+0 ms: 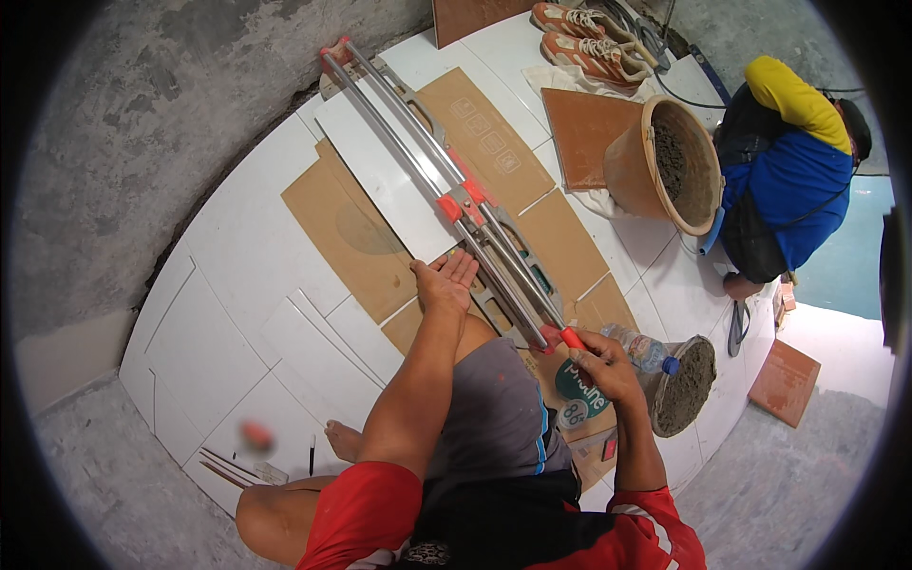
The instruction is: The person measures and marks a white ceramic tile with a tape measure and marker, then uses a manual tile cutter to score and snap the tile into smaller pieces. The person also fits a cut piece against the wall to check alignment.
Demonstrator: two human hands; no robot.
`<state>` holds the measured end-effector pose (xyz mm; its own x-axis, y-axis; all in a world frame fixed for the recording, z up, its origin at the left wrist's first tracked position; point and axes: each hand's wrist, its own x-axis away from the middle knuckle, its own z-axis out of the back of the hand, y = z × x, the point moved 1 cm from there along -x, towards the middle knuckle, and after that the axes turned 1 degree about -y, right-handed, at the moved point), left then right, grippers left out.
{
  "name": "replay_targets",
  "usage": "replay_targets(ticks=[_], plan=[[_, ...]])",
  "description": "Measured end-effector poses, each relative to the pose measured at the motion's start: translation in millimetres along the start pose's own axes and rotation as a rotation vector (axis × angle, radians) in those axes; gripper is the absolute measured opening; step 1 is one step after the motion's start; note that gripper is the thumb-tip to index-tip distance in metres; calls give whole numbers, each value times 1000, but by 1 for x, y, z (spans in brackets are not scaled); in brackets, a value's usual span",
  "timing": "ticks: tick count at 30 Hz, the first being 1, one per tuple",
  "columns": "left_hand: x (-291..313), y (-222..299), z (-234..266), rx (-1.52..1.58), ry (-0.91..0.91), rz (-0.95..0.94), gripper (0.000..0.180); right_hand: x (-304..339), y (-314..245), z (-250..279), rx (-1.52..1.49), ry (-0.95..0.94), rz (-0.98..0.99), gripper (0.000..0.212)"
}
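Observation:
A manual tile cutter (408, 161) with two long metal rails and red end pieces lies slantwise across flattened brown cardboard (560, 242). Under its rails rests a white tile (375, 176), and the red sliding carriage (463, 201) sits about midway along. My left hand (446, 283) is palm up beside the tile's near edge, its fingers stretched out. With my right hand (608, 369) I grip the red handle (572, 338) at the cutter's near end; some of the fingers are hidden.
A bucket of grey mortar (698, 180) and a smaller mortar tub (686, 385) stand right, near a plastic bottle (636, 348). Brown tiles (579, 133), shoes (594, 47) and a crouching co-worker (788, 190) are beyond. Narrow white tile strips (328, 332) and a dark pen-like stick (312, 456) lie left.

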<state>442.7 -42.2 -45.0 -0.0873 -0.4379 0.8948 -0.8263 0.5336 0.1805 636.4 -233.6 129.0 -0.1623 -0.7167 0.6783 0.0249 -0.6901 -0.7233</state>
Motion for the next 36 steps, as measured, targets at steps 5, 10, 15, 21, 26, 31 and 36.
replay_targets(ticks=[5, 10, 15, 21, 26, 31, 36], plan=[[-4, -1, 2, 13, 6, -10, 73, 0, -2, -2, -3, 6, -24, 43], [-9, -3, 5, 27, -9, -13, 68, -1, 1, -1, 0, 12, -20, 43], [-10, -4, 6, 16, -18, -30, 68, -2, 5, 1, -11, 10, 21, 45], [-6, -2, 3, 23, -15, -13, 70, -2, -3, -3, -21, 4, 29, 46], [-7, -2, 4, 30, -14, -13, 70, -1, -2, -3, -24, 20, 14, 46], [-6, -2, 3, 32, -12, -14, 70, -1, -4, -2, -23, 24, -4, 46], [-4, -3, 1, 42, 4, -20, 70, -2, -2, -2, -17, 40, -7, 45]])
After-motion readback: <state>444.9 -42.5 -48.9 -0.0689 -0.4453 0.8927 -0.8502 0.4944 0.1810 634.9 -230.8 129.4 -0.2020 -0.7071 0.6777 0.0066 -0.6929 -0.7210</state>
